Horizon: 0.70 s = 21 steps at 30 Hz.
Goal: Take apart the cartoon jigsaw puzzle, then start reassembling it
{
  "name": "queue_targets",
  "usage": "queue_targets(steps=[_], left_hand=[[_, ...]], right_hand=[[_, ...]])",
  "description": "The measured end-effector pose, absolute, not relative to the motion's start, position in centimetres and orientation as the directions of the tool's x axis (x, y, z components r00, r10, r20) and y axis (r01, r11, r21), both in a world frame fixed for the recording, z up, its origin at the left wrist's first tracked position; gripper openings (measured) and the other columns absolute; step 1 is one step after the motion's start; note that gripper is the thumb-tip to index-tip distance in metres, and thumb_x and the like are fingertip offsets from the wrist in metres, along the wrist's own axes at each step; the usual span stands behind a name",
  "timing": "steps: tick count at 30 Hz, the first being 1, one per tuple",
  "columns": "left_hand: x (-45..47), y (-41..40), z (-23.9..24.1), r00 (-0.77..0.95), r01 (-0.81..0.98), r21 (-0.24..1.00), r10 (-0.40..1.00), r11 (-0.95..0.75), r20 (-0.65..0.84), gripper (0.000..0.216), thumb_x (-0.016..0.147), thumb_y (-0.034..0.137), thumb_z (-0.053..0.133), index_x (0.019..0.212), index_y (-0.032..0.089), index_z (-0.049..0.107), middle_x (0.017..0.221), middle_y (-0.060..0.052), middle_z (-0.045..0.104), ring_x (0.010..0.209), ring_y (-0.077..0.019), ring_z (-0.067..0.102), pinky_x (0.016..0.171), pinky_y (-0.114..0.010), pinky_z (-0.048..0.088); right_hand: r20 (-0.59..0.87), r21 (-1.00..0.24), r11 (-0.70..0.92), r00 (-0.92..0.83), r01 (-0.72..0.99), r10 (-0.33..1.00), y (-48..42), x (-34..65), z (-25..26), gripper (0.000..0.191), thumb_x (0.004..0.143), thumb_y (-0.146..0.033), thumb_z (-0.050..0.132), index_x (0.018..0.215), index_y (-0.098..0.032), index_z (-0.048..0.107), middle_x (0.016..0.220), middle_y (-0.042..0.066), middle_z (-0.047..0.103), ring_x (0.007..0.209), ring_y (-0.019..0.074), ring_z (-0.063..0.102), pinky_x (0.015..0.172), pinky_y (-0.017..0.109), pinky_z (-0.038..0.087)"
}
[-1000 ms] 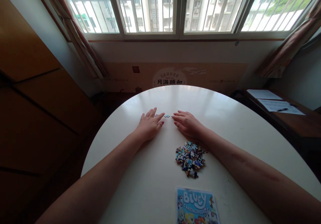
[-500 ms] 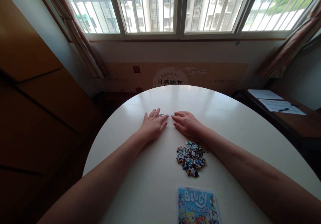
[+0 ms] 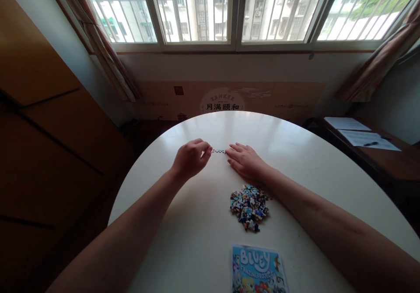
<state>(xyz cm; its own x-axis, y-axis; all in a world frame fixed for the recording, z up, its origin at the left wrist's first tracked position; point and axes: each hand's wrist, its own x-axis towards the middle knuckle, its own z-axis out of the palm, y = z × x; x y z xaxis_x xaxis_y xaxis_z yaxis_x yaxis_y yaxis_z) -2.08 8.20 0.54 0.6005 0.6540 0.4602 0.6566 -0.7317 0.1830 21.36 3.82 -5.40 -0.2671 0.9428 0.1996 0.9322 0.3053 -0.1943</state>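
A short row of small jigsaw pieces lies on the white table between my two hands. At its left end, my left hand is closed, thumb and forefinger pinched on a jigsaw piece that the fingertips mostly cover. My right hand rests flat at the other end of the row, fingers stretched out and tips touching or very near the last piece. Closer to me, below the right wrist, sits a heap of loose jigsaw pieces in blue, white and dark colours.
The round white table carries a blue picture card lettered "Bluey" near its front. To the right stands a dark side table with papers and a pen. Wooden cabinets rise on the left, and barred windows are beyond.
My left hand has gone from spread flat over the row to a pinch at its left end, moving slightly left and uncovering more pieces. My right hand has flattened a little.
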Motion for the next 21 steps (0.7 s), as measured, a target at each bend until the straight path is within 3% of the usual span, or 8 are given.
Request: queue_targets(steps=[2, 5, 8, 11, 16, 21], left_hand=[[-2.5, 8.1, 1.3, 0.676, 0.632, 0.150, 0.636, -0.760, 0.372, 0.033, 0.095, 0.031, 0.045, 0.077, 0.017, 0.068, 0.076, -0.005, 0.065, 0.064, -0.0161, 0.055, 0.063, -0.029, 0.042], [-2.8, 7.9, 1.7, 0.796, 0.574, 0.098, 0.582, -0.813, 0.163, 0.034, 0.091, 0.032, 0.048, 0.064, 0.018, 0.063, 0.065, -0.004, 0.062, 0.060, -0.0158, 0.051, 0.057, -0.028, 0.035], [-2.7, 7.3, 1.9, 0.819, 0.573, 0.109, 0.571, -0.813, -0.046, 0.033, 0.087, 0.033, 0.051, 0.059, 0.019, 0.062, 0.059, -0.004, 0.061, 0.054, -0.0153, 0.047, 0.053, -0.029, 0.031], [-2.5, 6.6, 2.0, 0.808, 0.587, 0.145, 0.565, -0.797, -0.163, 0.031, 0.083, 0.032, 0.053, 0.056, 0.019, 0.062, 0.056, -0.004, 0.060, 0.048, -0.0138, 0.043, 0.050, -0.030, 0.029], [-2.2, 5.6, 2.3, 0.813, 0.579, 0.186, 0.544, -0.794, -0.209, 0.030, 0.081, 0.029, 0.056, 0.054, 0.019, 0.059, 0.054, -0.002, 0.057, 0.045, -0.0128, 0.039, 0.048, -0.031, 0.028], [-1.3, 4.9, 1.9, 0.865, 0.502, 0.181, 0.490, -0.846, -0.111, 0.043, 0.091, 0.042, 0.055, 0.055, 0.019, 0.056, 0.054, -0.001, 0.054, 0.047, -0.0123, 0.038, 0.051, -0.031, 0.028]], right_hand=[[0.197, -0.184, 0.302, -0.266, 0.935, 0.943, 3.8, 21.3, -5.3, 0.045, 0.100, -0.043, 0.041, 0.140, -0.024, 0.054, 0.155, 0.012, 0.036, 0.144, 0.0351, 0.031, 0.113, 0.058, 0.029], [0.210, -0.165, 0.303, -0.267, 0.938, 0.940, 3.8, 21.3, -5.3, 0.047, 0.100, -0.043, 0.042, 0.140, -0.021, 0.054, 0.156, 0.015, 0.034, 0.145, 0.0346, 0.030, 0.114, 0.054, 0.030], [0.219, -0.162, 0.309, -0.271, 0.937, 0.937, 3.8, 21.4, -5.4, 0.047, 0.100, -0.044, 0.043, 0.140, -0.021, 0.053, 0.155, 0.015, 0.034, 0.145, 0.0335, 0.030, 0.115, 0.052, 0.029], [0.219, -0.173, 0.308, -0.269, 0.935, 0.938, 3.8, 21.4, -5.4, 0.047, 0.100, -0.044, 0.043, 0.141, -0.022, 0.053, 0.156, 0.014, 0.034, 0.146, 0.0334, 0.029, 0.115, 0.053, 0.029], [0.236, -0.199, 0.303, -0.254, 0.932, 0.938, 3.8, 21.4, -5.6, 0.048, 0.100, -0.042, 0.045, 0.142, -0.022, 0.052, 0.157, 0.013, 0.033, 0.147, 0.0327, 0.028, 0.117, 0.053, 0.028], [0.286, -0.264, 0.282, -0.205, 0.922, 0.936, 4.0, 21.6, -5.8, 0.053, 0.099, -0.041, 0.045, 0.148, -0.022, 0.045, 0.157, 0.012, 0.033, 0.147, 0.0315, 0.028, 0.118, 0.052, 0.030]])
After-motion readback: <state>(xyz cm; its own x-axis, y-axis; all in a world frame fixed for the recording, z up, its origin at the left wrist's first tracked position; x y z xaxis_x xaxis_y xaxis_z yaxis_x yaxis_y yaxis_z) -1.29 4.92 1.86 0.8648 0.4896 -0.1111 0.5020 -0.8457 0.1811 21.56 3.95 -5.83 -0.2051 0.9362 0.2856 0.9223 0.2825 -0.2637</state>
